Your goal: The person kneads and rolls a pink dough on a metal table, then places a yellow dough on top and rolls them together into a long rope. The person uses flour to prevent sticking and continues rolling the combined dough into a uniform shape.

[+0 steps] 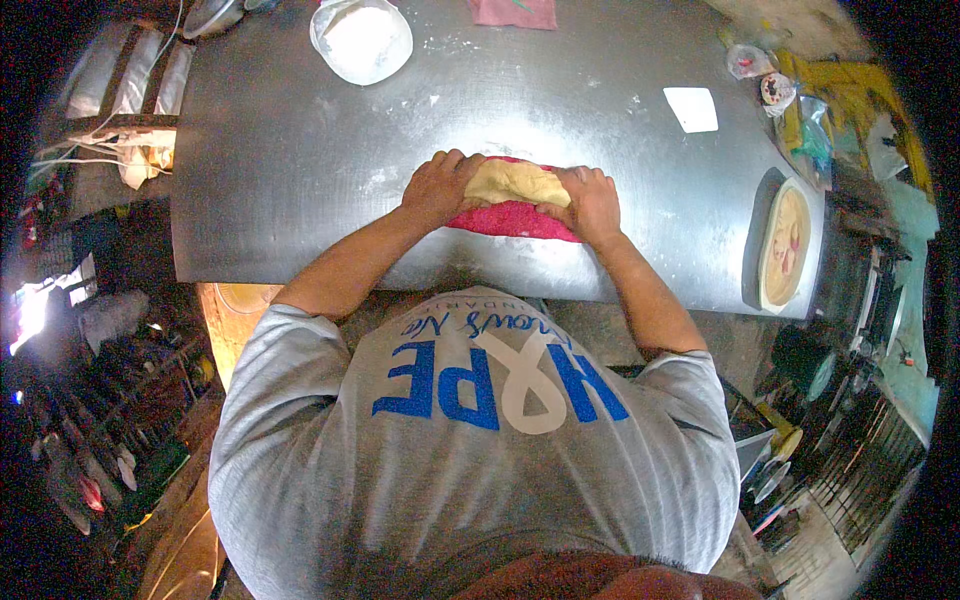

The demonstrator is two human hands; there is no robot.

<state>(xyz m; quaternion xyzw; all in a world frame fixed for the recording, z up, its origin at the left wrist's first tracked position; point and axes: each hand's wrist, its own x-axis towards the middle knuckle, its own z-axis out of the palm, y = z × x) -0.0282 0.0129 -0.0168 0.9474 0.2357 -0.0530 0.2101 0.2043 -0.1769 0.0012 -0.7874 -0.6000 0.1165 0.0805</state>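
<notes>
A pale yellow dough piece [517,182] lies on top of a flat, bright pink piece of dough [517,222] on the metal table. My left hand [444,184] grips the left end of the yellow dough, fingers over the far side and thumb on the near side. At its right end, my right hand [591,199] holds it the same way. Pink shows along the near side and as a thin strip behind the yellow. Both hands hide the ends of the two pieces.
A white tub of flour [361,37] stands at the far left of the metal table [300,165]. To the right lie a white flat scraper [691,109] and an oval container [785,244]. A pink cloth [514,13] is at the far edge. Plastic bags [814,139] sit beyond the right edge.
</notes>
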